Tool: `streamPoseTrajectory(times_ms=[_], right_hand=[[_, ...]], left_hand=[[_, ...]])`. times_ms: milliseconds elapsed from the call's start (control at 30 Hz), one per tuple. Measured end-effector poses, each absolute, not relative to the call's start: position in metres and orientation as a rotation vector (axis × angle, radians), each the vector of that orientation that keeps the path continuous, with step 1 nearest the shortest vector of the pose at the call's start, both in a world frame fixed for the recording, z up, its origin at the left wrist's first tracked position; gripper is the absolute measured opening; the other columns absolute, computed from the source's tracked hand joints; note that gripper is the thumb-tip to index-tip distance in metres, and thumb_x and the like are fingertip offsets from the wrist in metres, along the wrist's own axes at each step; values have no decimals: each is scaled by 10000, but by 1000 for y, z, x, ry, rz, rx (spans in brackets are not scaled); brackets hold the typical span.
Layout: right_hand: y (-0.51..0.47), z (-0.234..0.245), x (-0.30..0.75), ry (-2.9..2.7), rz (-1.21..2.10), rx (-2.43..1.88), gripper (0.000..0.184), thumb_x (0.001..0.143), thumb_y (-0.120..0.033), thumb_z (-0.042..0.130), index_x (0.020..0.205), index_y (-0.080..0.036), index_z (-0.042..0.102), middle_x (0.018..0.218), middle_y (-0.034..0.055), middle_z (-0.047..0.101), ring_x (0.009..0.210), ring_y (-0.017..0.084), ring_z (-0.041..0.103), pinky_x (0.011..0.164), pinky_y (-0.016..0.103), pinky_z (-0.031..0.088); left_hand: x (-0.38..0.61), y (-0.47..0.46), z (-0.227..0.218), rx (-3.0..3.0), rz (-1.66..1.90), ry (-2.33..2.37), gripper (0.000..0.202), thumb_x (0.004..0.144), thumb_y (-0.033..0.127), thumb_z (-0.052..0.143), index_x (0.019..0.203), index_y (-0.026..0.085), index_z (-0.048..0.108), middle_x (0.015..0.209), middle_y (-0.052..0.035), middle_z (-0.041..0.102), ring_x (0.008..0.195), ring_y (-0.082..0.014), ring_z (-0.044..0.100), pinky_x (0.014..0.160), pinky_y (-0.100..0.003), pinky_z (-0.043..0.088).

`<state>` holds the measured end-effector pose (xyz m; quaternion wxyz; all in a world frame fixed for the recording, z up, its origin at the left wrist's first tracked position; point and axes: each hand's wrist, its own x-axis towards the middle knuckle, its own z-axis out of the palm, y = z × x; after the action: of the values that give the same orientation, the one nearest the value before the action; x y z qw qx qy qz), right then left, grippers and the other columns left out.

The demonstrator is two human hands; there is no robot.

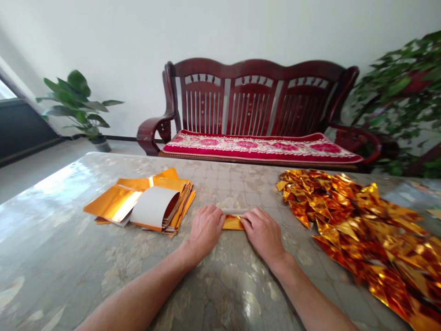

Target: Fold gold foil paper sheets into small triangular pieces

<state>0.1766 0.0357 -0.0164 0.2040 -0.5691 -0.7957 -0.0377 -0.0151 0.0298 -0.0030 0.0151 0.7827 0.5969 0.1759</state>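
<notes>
A sheet of gold foil paper [233, 222] lies on the table [62, 248] between my hands, partly rolled or folded so its white back shows along the far edge. My left hand [206, 230] presses on its left end with fingers curled down over it. At the sheet's right end, my right hand [262, 231] does the same, fingers closed on the paper. Most of the sheet is hidden under both hands.
A stack of flat gold foil sheets [144, 204], some curled with white backs up, lies to the left. A large heap of folded gold foil pieces [365, 225] covers the table's right side. Behind stand a red wooden bench [255, 115] and potted plants [77, 105].
</notes>
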Motion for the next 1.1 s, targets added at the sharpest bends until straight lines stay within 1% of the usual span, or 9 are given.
streamPoseTrajectory(times_ms=[33, 100, 267, 400, 500, 767, 933, 1100], right_hand=[[36, -17, 177, -2221, -112, -1584, 127, 935, -273, 592, 836, -230, 660, 873, 10, 640, 865, 176, 577, 749, 274, 358], [36, -17, 177, -2221, -117, -1579, 125, 934, -272, 594, 838, -230, 662, 871, 11, 643, 860, 177, 578, 748, 275, 357], [36, -16, 178, -2202, -77, -1562, 148, 935, -271, 582, 823, -235, 672, 853, 11, 649, 846, 172, 583, 737, 273, 356], [37, -16, 178, -2165, -8, -1580, 132, 923, -283, 600, 822, -248, 677, 849, -6, 646, 841, 165, 592, 724, 267, 360], [38, -17, 179, -2155, 3, -1580, 135, 925, -283, 592, 829, -251, 681, 853, -8, 645, 840, 160, 593, 726, 266, 362], [38, -19, 179, -2182, -59, -1566, 220, 979, -286, 497, 860, -244, 677, 871, 13, 651, 853, 166, 585, 754, 270, 358], [38, -19, 178, -2183, -87, -1571, 209, 970, -265, 499, 846, -233, 664, 865, 21, 646, 848, 169, 579, 761, 272, 359], [38, -20, 177, -2183, -106, -1577, 163, 958, -270, 528, 871, -239, 662, 878, 19, 646, 861, 178, 577, 766, 279, 362]], left_hand=[[-15, 30, -3, 2438, 536, 1851, 268, 995, 254, 438, 811, 203, 626, 864, -37, 654, 855, -199, 595, 790, -317, 407], [-15, 31, -2, 2434, 525, 1850, 267, 993, 255, 446, 804, 205, 628, 865, -35, 655, 854, -192, 596, 786, -308, 405], [-17, 31, -2, 2413, 517, 1893, 167, 921, 245, 552, 770, 203, 611, 855, -30, 651, 842, -197, 586, 759, -307, 396], [-18, 31, -2, 2405, 495, 1900, 120, 877, 214, 574, 761, 202, 596, 849, -28, 648, 834, -198, 578, 760, -309, 385], [-18, 31, -3, 2395, 481, 1923, 111, 875, 227, 566, 770, 203, 593, 860, -32, 648, 841, -204, 579, 763, -317, 381], [-18, 31, -5, 2345, 470, 1959, 106, 873, 228, 553, 774, 205, 583, 861, -32, 642, 847, -204, 586, 756, -314, 384], [-18, 31, -3, 2346, 446, 1975, 125, 895, 246, 530, 792, 206, 590, 868, -38, 650, 848, -207, 594, 751, -316, 382], [-17, 31, -2, 2341, 426, 1989, 138, 903, 270, 527, 801, 208, 597, 875, -39, 655, 858, -209, 601, 754, -318, 383]])
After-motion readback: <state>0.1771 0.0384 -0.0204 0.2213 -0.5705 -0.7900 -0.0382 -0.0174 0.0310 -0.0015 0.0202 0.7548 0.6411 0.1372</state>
